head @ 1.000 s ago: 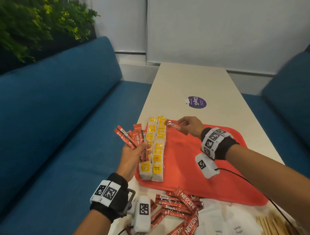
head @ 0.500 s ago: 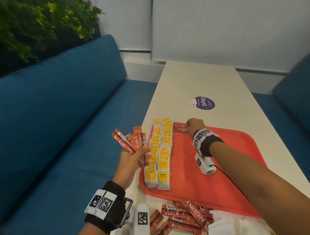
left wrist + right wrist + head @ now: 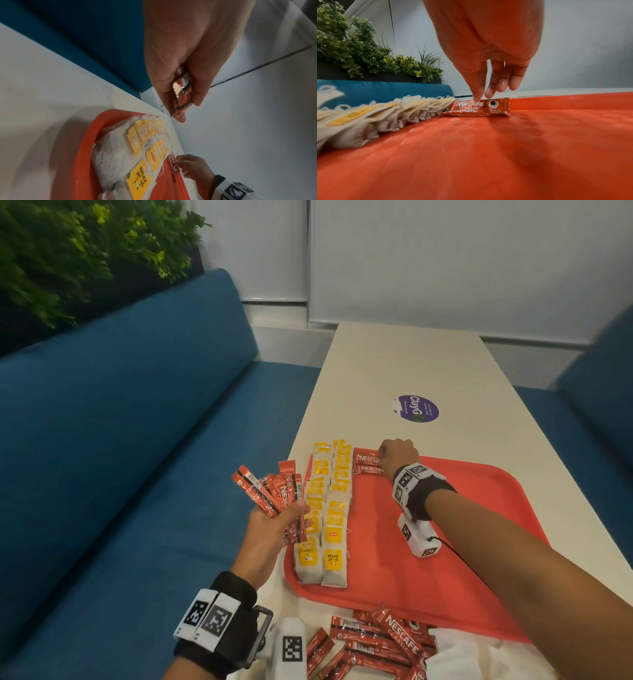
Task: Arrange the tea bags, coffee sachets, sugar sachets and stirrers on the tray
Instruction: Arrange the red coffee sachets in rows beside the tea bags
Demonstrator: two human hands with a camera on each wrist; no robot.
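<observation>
At tray point(image 3: 479, 587) far-left corner: right hand point(image 3: 399, 455) fingertips pressing coffee sachet point(image 3: 366, 456) flat beside tea bags point(image 3: 330, 508). Left hand point(image 3: 274, 525) grips sachet fan point(image 3: 274, 494) off bench's left edge.

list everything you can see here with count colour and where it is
tray: one, red-orange, on the table
tea bags: two rows, white with yellow tags, left side of tray
placed coffee sachets: two, red, far end of tray beside tea bags
held coffee sachets: a fan, red, gripped off the tray's left edge
loose coffee sachets: a pile, red, on table near tray
table: one, cream
sticker: one, purple, on table
sofa: blue, left
plant: green, behind sofa
left hand: grips the fan
right hand: fingertips touch a placed sachet
</observation>
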